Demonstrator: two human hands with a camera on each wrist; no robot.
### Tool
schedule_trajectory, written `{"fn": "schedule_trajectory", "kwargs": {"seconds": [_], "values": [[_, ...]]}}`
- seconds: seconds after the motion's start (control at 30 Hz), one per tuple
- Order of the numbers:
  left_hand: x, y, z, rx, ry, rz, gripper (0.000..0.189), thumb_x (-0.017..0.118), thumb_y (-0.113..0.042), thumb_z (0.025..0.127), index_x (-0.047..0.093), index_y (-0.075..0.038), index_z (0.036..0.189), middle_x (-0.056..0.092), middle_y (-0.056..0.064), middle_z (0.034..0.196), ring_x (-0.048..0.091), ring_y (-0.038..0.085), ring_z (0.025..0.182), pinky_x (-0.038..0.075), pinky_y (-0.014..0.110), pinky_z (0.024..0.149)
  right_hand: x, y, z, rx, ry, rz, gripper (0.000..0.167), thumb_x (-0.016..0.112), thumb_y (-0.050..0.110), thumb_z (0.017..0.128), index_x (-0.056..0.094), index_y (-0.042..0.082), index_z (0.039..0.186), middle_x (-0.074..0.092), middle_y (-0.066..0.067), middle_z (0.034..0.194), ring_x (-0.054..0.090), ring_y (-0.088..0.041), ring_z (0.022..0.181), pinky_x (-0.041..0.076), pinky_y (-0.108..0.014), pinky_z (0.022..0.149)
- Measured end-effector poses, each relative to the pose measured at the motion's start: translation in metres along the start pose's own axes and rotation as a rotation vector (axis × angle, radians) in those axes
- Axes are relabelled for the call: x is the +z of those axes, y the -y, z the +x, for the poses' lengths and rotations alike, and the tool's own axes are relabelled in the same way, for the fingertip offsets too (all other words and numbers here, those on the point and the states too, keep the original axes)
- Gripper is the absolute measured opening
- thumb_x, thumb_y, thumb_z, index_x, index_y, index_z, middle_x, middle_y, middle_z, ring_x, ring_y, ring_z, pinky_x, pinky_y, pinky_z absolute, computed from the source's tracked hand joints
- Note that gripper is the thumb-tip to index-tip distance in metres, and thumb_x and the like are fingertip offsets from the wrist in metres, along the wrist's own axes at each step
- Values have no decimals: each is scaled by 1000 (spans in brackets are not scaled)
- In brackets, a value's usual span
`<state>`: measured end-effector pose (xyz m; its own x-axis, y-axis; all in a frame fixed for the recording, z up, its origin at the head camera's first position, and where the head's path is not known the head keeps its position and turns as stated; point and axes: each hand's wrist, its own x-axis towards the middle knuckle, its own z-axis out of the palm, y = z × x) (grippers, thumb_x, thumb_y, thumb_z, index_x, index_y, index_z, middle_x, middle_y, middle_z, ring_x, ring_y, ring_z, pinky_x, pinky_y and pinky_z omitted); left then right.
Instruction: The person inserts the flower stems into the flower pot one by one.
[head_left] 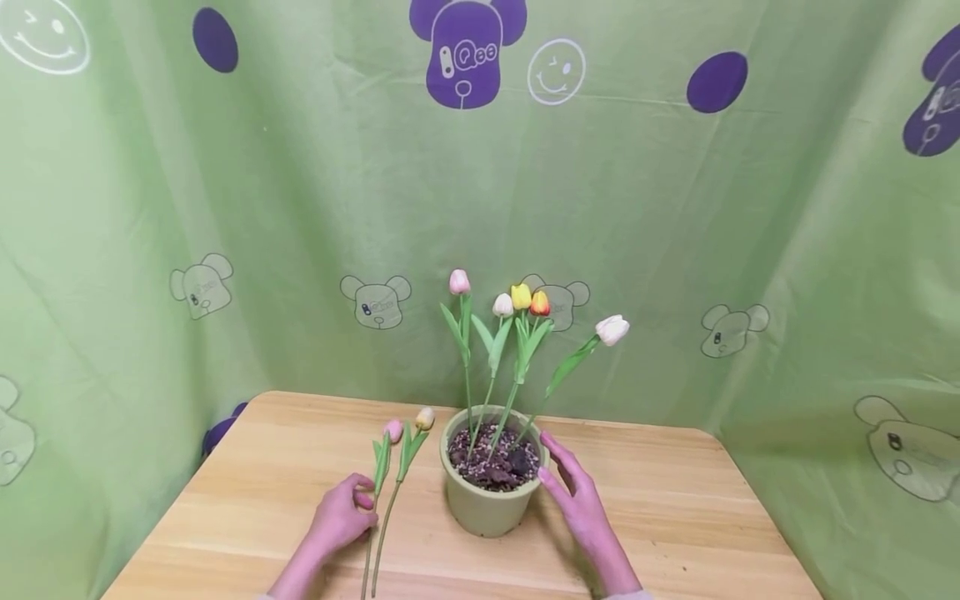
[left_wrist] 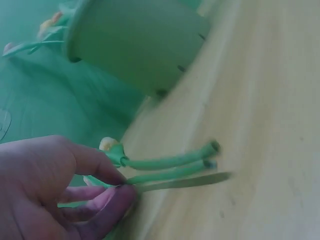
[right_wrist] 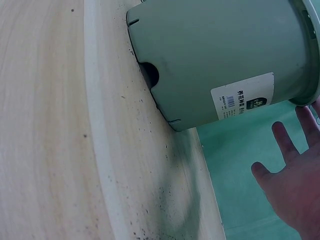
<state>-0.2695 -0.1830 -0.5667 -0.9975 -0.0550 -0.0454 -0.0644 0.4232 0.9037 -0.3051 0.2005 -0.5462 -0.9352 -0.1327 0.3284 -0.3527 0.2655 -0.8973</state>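
Lower left, my left hand [head_left: 343, 514] pinches the pink tulip [head_left: 382, 463] by its stem [head_left: 367, 560], sensible for something likely light, bendy; right hand [head_left: 582, 500] spread.

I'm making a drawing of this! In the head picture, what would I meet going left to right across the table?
Left hand → pink tulip head outside the pot → pale yellow tulip head beside it → green pot → right hand.
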Motion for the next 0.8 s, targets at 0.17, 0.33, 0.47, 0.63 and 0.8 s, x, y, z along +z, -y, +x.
{"fn": "schedule_trajectory", "kwargs": {"seconds": [0.17, 0.33, 0.47, 0.63, 0.8], "values": [[-7, 0, -1, -74, 63, -188, 50, 70, 9, 81, 54, 13, 128, 66, 19, 98, 66, 22, 73, 65, 34, 63, 0, 1, 0, -2, 0, 6, 55, 58, 17, 106, 41, 17, 158, 38, -11, 165, 32, -40, 153, 20, -54, 125], [-14, 3, -2, -95, 117, -270, 42, 69, 3, 85, 56, 17, 123, 69, 19, 95, 65, 19, 72, 63, 26, 64, 0, 1, 0, -3, -1, -7, 55, 58, 17, 106, 42, 17, 158, 39, -10, 165, 33, -37, 152, 22, -38, 126], [-17, 4, -4, -91, 141, -306, 46, 68, 0, 88, 53, 17, 128, 69, 18, 99, 65, 19, 75, 63, 25, 64, 0, -1, 0, 2, -4, -8, 55, 59, 17, 106, 42, 18, 158, 39, -9, 164, 34, -36, 152, 23, -35, 125], [-19, -2, -6, -81, 136, -344, 51, 65, 0, 93, 47, 15, 138, 69, 19, 104, 65, 20, 79, 62, 26, 63, 0, -2, 0, -10, -3, 4, 55, 59, 17, 105, 43, 17, 158, 39, -10, 164, 33, -37, 152, 24, -40, 126], [-19, -5, -5, -75, 123, -353, 50, 63, 4, 93, 47, 14, 139, 67, 22, 110, 66, 22, 82, 63, 27, 65, 0, -2, 0, -14, -6, 6, 55, 59, 17, 105, 43, 16, 157, 40, -9, 164, 34, -36, 151, 22, -9, 114]]}}
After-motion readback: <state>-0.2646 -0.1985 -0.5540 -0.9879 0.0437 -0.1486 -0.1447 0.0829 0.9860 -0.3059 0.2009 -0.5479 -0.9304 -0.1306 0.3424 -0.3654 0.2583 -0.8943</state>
